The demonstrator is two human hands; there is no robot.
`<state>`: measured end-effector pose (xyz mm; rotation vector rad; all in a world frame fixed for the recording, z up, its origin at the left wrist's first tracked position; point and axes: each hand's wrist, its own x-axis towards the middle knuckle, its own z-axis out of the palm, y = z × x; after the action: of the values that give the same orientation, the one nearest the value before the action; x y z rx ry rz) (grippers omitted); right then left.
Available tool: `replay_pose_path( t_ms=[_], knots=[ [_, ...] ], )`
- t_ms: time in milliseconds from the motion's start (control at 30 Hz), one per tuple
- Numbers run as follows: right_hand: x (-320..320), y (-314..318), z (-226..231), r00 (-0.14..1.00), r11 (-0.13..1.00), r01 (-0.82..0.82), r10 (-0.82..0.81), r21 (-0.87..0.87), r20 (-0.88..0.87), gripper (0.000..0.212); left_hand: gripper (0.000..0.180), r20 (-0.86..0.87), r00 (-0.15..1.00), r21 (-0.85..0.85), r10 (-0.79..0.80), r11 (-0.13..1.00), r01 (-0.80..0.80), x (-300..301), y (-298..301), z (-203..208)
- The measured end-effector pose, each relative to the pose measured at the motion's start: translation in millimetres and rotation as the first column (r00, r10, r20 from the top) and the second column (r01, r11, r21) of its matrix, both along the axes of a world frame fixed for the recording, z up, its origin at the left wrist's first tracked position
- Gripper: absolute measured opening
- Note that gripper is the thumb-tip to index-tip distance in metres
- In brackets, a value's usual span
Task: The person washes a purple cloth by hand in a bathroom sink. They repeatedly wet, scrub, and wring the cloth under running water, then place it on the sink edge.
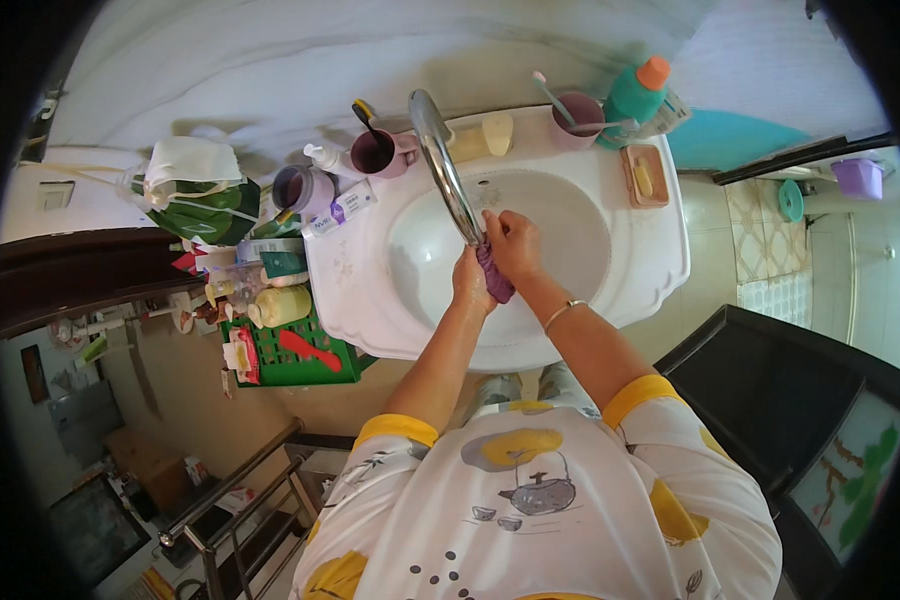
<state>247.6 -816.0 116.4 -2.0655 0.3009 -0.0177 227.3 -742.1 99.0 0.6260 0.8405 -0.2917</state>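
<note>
One person, in a white shirt (580, 460) with yellow-edged sleeves and a teapot print, stands at the near side of a white washbasin (642, 262), both forearms reaching over its bowl. On the left, just beyond the basin's edge and lower than it, is a green crate (342, 368) holding bottles and a flat red item (308, 350). A curved chrome faucet (438, 155) rises from the far rim and arches toward the person, its end just beside the hands.

Along the far right rim stand a green bottle (632, 98) with an orange cap and a dusky pink cup (576, 122); along the far left rim are a pink mug (374, 156) and a purple cup (300, 192), with a white tube (340, 208) lying nearer.

The left hand (470, 281) and right hand (516, 246) meet over the bowl, closed on a bunched purple cloth (494, 276), which is squeezed between them. The right fingers are curled tight; the left fingertips are hidden.

On the right rim, a pinkish soap dish (646, 198) holds yellow soap (643, 180). One toothbrush stands in the pink mug, another in the pink cup. A thin bracelet (562, 314) circles the right wrist.
</note>
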Motion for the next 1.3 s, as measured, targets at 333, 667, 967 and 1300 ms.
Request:
replay_pose_path(
  t_ms=[333,667,967,1300],
  knots=[
    [27,-21,-22,0.983,0.984,-0.17,0.167,-0.046,-0.075,0.028,0.032,0.124,0.992,-0.278,0.001,0.96,0.034,-6,-5,0],
    [-1,-81,-42,0.794,0.754,-0.125,0.466,0.645,-0.39,0.017,0.022,0.298,0.951,-0.121,0.083,0.992,-0.048,8,53,-6],
    [-49,12,34,0.704,0.882,-0.461,0.426,-0.091,0.568,0.015,0.031,0.465,0.883,-0.417,0.066,0.896,0.153,-13,42,-85],
    [-28,4,36,0.822,0.882,-0.46,0.465,-0.097,0.329,0.021,0.036,0.517,0.845,-0.346,0.134,0.936,0.064,-16,27,-45]
  ],
)
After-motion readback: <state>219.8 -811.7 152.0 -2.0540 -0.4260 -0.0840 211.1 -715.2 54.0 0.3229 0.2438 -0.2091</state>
